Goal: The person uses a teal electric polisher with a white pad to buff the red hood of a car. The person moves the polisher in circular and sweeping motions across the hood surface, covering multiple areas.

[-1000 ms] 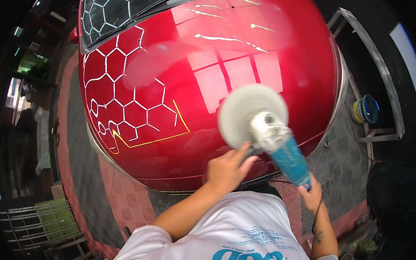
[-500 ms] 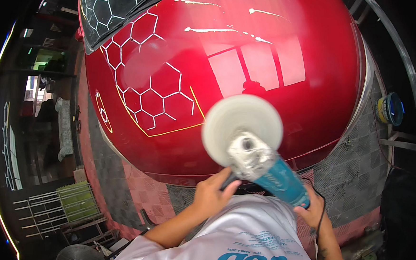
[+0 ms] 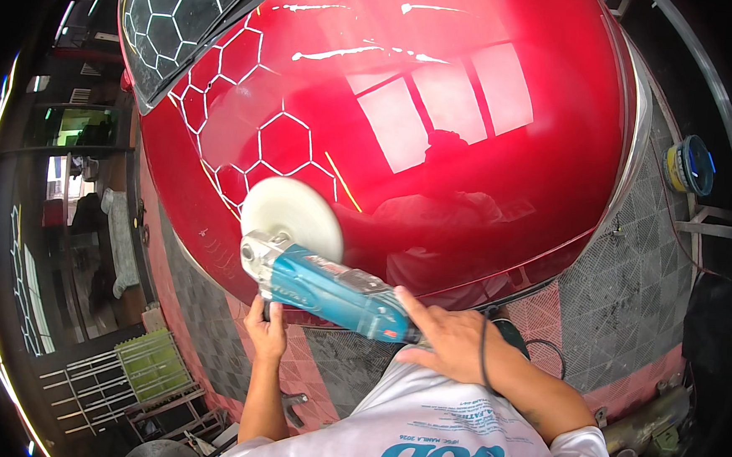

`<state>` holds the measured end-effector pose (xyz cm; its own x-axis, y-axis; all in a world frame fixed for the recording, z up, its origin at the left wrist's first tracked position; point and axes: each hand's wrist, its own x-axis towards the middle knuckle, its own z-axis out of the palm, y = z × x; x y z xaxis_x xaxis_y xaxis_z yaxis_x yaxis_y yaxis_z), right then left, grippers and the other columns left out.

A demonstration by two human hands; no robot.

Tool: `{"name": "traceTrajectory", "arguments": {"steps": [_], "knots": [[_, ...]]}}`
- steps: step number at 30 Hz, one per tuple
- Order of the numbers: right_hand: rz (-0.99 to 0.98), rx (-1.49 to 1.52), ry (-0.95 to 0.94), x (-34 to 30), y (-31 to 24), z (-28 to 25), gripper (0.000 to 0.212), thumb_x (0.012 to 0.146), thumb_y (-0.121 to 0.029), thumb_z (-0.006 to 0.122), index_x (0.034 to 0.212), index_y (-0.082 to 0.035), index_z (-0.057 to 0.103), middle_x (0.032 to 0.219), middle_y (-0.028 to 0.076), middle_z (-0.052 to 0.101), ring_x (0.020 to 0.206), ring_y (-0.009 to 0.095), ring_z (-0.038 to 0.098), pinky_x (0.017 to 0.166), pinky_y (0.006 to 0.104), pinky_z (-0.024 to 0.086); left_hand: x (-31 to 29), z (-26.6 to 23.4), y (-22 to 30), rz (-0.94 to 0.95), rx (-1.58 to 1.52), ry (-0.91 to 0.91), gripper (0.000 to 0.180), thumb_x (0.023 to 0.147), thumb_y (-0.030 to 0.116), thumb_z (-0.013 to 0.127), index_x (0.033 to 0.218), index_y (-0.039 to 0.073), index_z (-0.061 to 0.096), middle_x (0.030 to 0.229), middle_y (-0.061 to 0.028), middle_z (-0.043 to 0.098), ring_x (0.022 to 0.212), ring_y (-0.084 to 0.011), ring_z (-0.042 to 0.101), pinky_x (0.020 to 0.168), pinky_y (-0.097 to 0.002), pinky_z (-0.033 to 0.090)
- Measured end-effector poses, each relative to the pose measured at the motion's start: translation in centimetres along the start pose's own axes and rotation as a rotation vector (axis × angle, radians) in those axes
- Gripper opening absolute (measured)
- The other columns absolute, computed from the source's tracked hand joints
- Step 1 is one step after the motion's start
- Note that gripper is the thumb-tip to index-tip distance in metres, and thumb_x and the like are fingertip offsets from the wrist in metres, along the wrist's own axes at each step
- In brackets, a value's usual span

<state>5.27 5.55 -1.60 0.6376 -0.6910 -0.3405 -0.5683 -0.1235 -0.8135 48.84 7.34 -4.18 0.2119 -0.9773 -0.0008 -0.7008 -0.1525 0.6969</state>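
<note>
Round tub [image 3: 690,164] right of red hood [image 3: 489,135]

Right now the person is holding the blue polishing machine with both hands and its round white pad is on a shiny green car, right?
Not quite: the car is shiny red, not green, as the head view shows. The rest holds: the left hand and right hand hold the blue polishing machine, with its round white pad on the car.

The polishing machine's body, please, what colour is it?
Teal blue polishing machine body with a silver head, seen in the head view.
</note>
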Motion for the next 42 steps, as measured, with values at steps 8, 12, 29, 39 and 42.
{"name": "traceTrajectory", "arguments": {"steps": [8,12,29,39,42], "knots": [[0.141,0.188,0.28,-8.3,4.4,-4.0,0.102,0.108,-0.044,0.078,0.184,-0.006,0.022,0.151,0.035,0.069,0.128,0.054,0.074,0.107,0.0537,0.061,6.2,6.4,15.2,0.099,0.081,-0.203,0.041,0.104,0.018,0.082,0.138,-0.005,0.078,0.084,-0.0118,0.076,0.078,-0.0101,0.068,0.075,-0.0307,0.058],[0.141,0.329,0.36,-7.9,4.7,-5.7,0.097,0.11,-0.038,0.076,0.183,-0.003,0.022,0.151,0.035,0.069,0.132,0.054,0.073,0.113,0.0522,0.058,10.4,7.8,18.6,0.164,0.083,-0.221,0.044,0.104,0.026,0.085,0.138,-0.002,0.079,0.09,-0.0203,0.082,0.077,-0.0164,0.076,0.075,-0.0343,0.06],[0.087,0.514,0.281,-9.7,4.6,-1.4,0.101,0.114,-0.043,0.071,0.182,0.005,0.015,0.164,0.04,0.057,0.148,0.054,0.063,0.127,0.0503,0.048,9.0,5.0,21.9,0.02,0.169,-0.377,0.042,0.106,0.018,0.084,0.139,-0.006,0.079,0.082,-0.0016,0.07,0.076,-0.007,0.057,0.068,-0.0293,0.048],[0.066,0.467,0.265,-9.3,4.0,2.1,0.103,0.113,-0.046,0.072,0.183,0.002,0.013,0.161,0.039,0.06,0.145,0.055,0.065,0.123,0.0517,0.051,6.6,3.1,19.0,-0.009,0.198,-0.367,0.049,0.101,0.027,0.085,0.139,-0.004,0.08,0.079,-0.0153,0.077,0.071,-0.0153,0.071,0.071,-0.0348,0.057],[0.071,0.454,0.233,-9.1,3.8,2.7,0.104,0.113,-0.047,0.072,0.184,0.001,0.012,0.16,0.04,0.061,0.144,0.054,0.066,0.122,0.0514,0.051,5.5,2.6,17.2,-0.016,0.195,-0.346,0.048,0.102,0.024,0.085,0.14,-0.004,0.08,0.078,-0.0139,0.076,0.069,-0.013,0.066,0.068,-0.0331,0.054]]}}
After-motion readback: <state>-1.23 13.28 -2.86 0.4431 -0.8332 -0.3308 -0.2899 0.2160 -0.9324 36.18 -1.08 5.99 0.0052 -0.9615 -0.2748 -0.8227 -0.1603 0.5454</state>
